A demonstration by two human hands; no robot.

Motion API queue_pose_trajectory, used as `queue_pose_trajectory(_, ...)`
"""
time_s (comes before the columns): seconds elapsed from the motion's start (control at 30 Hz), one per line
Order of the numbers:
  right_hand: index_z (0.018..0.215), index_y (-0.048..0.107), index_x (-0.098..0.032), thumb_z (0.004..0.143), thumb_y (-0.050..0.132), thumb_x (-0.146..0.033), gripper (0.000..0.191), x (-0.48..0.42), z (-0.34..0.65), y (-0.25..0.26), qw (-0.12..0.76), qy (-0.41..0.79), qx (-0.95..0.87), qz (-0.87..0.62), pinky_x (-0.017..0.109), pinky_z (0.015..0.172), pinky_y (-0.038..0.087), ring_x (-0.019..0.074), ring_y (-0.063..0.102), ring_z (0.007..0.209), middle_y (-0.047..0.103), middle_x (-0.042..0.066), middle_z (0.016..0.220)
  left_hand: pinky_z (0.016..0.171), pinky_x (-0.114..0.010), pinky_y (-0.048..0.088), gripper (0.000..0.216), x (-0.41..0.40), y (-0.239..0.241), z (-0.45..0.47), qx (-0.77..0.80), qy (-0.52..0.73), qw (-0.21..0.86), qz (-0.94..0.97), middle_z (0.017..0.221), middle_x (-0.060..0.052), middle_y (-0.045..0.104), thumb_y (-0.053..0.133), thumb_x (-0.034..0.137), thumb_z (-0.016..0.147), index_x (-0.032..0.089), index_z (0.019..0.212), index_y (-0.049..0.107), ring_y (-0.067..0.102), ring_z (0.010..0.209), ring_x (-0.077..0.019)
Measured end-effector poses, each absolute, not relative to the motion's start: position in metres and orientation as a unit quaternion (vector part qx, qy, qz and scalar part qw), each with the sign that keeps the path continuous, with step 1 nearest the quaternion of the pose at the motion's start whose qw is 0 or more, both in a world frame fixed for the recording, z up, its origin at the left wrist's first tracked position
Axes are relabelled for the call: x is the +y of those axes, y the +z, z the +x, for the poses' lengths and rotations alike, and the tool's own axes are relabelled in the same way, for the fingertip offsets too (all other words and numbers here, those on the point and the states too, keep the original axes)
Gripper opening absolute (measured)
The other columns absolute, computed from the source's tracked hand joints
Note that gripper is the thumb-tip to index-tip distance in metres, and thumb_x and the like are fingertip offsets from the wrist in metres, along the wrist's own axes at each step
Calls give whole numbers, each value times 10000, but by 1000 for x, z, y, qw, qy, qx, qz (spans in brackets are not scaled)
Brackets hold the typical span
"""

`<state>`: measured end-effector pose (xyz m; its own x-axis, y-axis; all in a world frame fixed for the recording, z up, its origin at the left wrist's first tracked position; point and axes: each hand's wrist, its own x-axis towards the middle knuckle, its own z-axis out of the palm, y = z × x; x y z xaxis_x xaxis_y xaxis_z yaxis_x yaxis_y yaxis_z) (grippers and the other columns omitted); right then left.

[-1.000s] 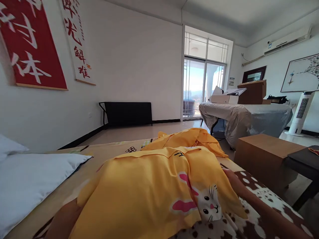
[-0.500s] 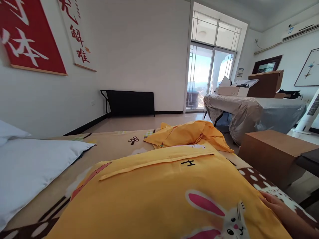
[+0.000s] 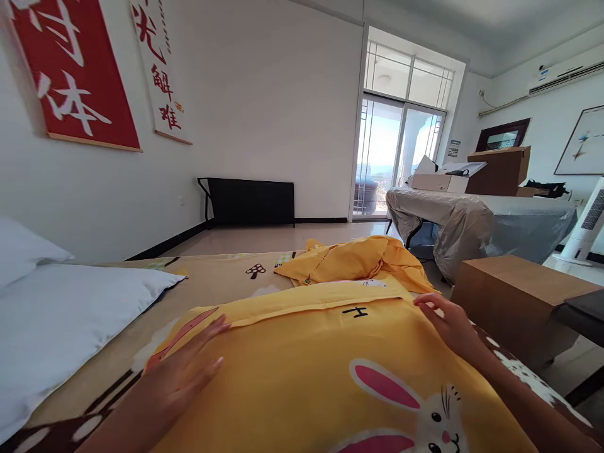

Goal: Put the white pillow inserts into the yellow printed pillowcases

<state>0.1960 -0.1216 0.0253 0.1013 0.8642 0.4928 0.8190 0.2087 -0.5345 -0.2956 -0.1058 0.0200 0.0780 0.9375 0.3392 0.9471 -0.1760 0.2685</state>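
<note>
A white pillow (image 3: 56, 314) lay at the left on the patterned sheet (image 3: 212, 280). A crumpled yellow cloth (image 3: 358, 261) sat further down the bed. A red banner (image 3: 70, 69) and a white scroll (image 3: 160, 69) hung on the left wall, above a black rack (image 3: 250, 201). A covered table (image 3: 481, 223) bore boxes (image 3: 495, 170), near a brown box (image 3: 514, 296) and a white fan (image 3: 589, 223).

Two hands lie flat on one yellow pillowcase (image 3: 330, 365) with a rabbit print: the left hand (image 3: 189, 371) and the right hand (image 3: 450, 324). One crumpled yellow cloth (image 3: 358, 261) lies beyond it on the bed, and two white pillows (image 3: 61, 314) are stacked at the left. Two hanging banners (image 3: 75, 69) are on the wall, three cardboard boxes (image 3: 514, 296) are in the room, and there is one covered table (image 3: 481, 220).
</note>
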Motion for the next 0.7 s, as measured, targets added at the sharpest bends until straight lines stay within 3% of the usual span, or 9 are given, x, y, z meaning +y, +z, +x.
queue_pose_trajectory(0.1,925,609,-204,868,383,-260,239,-78,104,58,284,2,-763,-581,338,839,445,229,620,951,686,86,1014,1127,-322,275,613,-65,64,-194,-575,-124,-41,-808,1500,-88,326,301,292,832,90,1407,373,326,1377,-203)
queue_pose_trajectory(0.2,1016,593,-153,818,416,-131,266,-41,37,63,211,-38,-793,-570,381,880,418,253,606,1014,670,141,1062,1103,-373,302,570,-32,72,-124,-568,-129,-31,-812,1445,-175,397,253,199,849,32,1372,405,392,1337,-239)
queue_pose_trajectory(0.3,1064,580,-159,859,429,-188,256,-23,19,43,188,-38,-817,-544,377,926,399,237,583,1085,652,129,1130,1089,-391,321,543,-20,49,-110,-559,-129,-34,-818,1413,-162,449,216,289,909,82,1352,452,429,1311,-238)
queue_pose_trajectory(0.47,1308,470,-173,926,338,-254,411,-22,81,7,177,-33,-809,-559,432,1080,246,221,375,1338,455,130,1420,1158,-467,163,644,-27,15,-177,-587,-114,-23,-801,1517,-85,287,266,524,891,177,1425,368,226,1418,-239)
queue_pose_trajectory(0.6,1441,338,-208,946,259,-486,573,-22,152,-12,167,49,-769,-615,437,1119,199,220,264,1403,315,87,1514,1166,-469,147,659,-30,-1,-247,-653,-110,-20,-749,1543,-12,224,193,555,886,244,1460,284,144,1440,-210)
queue_pose_trajectory(0.7,1467,290,-235,932,201,-548,626,-27,194,-34,177,100,-737,-645,433,1135,183,207,213,1422,271,42,1534,1169,-458,169,668,-30,-24,-289,-651,-158,-28,-742,1542,1,228,193,552,887,229,1466,270,149,1439,-209)
